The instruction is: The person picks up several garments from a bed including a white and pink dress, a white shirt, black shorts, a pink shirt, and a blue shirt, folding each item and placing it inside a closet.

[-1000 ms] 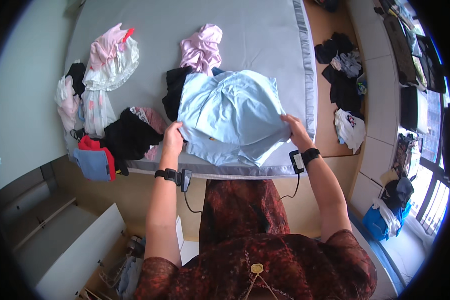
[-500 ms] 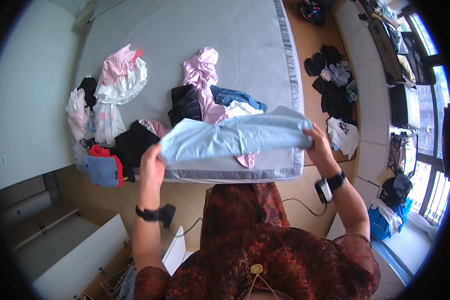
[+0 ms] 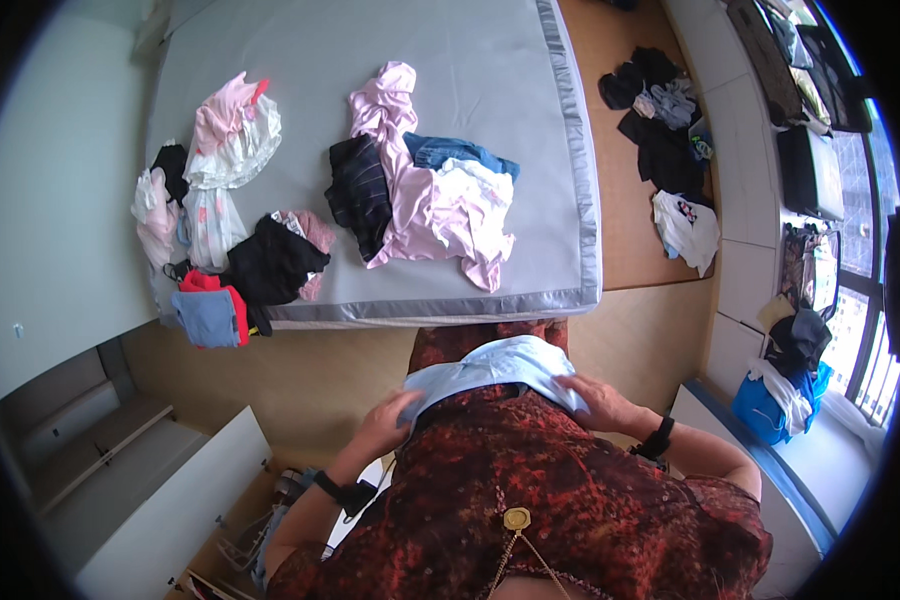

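A light blue cloth garment (image 3: 500,365) lies against the front of my patterned dress, short of the bed's near edge. My left hand (image 3: 385,420) is closed on its left end, and my right hand (image 3: 592,402) grips the right end. Its lower part drops out of sight behind my body's curve. Ahead on the bed, a pink satin garment (image 3: 420,215) is spread out, with a dark striped garment (image 3: 358,190) on its left. Blue jeans (image 3: 460,152) and a white cloth (image 3: 482,185) lie at its right.
The grey bed (image 3: 470,60) carries more clothes at left: a pink and white dress (image 3: 235,135), a black garment (image 3: 278,262), and a red and blue bundle (image 3: 210,312). Dark clothes (image 3: 665,150) lie on the floor at right. An open drawer (image 3: 235,540) is at lower left.
Both hands have drawn the light blue garment back from over the bed to my body, uncovering the pink satin garment. The hands are now closer together.
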Demonstrator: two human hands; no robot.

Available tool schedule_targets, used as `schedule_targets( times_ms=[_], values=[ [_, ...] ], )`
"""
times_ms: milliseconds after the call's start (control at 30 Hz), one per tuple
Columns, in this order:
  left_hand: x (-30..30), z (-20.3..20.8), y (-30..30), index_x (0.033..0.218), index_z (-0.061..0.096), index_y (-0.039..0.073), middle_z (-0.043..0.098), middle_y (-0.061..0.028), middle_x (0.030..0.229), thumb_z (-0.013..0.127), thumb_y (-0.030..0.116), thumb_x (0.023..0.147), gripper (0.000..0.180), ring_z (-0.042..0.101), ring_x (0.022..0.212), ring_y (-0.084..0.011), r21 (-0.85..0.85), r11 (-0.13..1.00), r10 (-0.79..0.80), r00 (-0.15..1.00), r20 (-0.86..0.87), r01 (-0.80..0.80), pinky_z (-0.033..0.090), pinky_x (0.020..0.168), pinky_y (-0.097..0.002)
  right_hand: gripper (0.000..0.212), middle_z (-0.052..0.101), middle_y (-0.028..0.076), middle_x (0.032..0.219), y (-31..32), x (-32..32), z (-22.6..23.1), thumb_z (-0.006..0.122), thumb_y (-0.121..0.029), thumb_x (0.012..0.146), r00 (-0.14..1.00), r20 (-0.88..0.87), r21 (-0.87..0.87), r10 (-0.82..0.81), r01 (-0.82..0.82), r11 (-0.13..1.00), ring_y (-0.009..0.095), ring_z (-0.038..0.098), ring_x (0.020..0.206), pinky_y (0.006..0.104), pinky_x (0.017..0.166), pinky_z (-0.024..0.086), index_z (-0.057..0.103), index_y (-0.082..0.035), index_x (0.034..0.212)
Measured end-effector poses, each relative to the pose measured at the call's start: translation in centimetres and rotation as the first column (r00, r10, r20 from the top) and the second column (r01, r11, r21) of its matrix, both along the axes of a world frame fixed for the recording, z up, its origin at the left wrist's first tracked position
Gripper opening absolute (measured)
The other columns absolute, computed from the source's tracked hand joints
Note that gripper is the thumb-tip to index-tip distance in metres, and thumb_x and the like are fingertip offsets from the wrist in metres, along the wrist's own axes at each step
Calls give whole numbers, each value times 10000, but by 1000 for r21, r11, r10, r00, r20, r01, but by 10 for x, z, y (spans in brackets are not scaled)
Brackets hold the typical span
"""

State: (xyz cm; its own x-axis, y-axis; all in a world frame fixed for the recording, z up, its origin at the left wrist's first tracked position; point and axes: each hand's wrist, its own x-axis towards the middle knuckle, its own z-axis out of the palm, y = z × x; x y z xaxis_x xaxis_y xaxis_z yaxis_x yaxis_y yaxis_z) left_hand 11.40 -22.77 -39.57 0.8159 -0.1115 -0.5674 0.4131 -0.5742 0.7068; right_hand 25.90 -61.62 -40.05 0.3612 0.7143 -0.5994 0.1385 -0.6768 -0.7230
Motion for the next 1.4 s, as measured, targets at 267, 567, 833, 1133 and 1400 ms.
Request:
schedule_targets(
  times_ms=[267, 567, 833, 1133, 1400],
  values=[
    [28, -3, -20, 1277, 483, 13, 564, -190, 1204, 509, 334, 862, 525, 567, 1059, -269, -235, 971, -105, 954, -281, 38, 410, 928, -343, 409, 592, 207, 1093, -2, -12, -29, 557, -133, 800, 998, 41, 143, -43, 37, 989, 371, 584, 974, 406, 834, 483, 536, -57, 1202],
    [27, -54, -42, 1179, 529, -49, 597, -165, 1069, 531, 430, 862, 574, 560, 1005, -240, -151, 987, -3, 941, -338, -52, 428, 874, -352, 364, 599, 130, 716, 30, 31, -55, 521, -361, 895, 963, -207, -14, -169, 170, 985, 172, 540, 669, 376, 624, 439, 634, -16, 918],
    [90, -112, -52, 1137, 542, -56, 631, -151, 1028, 537, 397, 911, 506, 627, 865, -225, -146, 763, 483, 706, -518, -629, 508, 801, -367, 339, 609, 82, 664, 97, 73, -17, 568, -271, 887, 786, -355, 43, -507, 555, 831, 132, 571, 657, 333, 574, 467, 635, 59, 844],
    [195, -19, -137, 1016, 588, -5, 599, -84, 971, 646, 370, 848, 415, 583, 890, -177, -574, 448, 522, 722, -454, -685, 482, 765, -306, 455, 575, 160, 876, 117, 46, -15, 642, -248, 772, 618, 504, 495, -604, 366, 788, 324, 601, 778, 408, 649, 498, 459, 8, 1100],
    [218, -92, -163, 1104, 553, -5, 590, -111, 1075, 503, 245, 872, 345, 577, 984, -247, -475, 617, 365, 764, -533, -627, 484, 851, -377, 258, 504, 139, 916, 91, 23, -59, 615, -74, 655, 425, 549, 500, -719, 522, 691, 326, 535, 828, 406, 627, 475, 547, -57, 904]
  ],
)
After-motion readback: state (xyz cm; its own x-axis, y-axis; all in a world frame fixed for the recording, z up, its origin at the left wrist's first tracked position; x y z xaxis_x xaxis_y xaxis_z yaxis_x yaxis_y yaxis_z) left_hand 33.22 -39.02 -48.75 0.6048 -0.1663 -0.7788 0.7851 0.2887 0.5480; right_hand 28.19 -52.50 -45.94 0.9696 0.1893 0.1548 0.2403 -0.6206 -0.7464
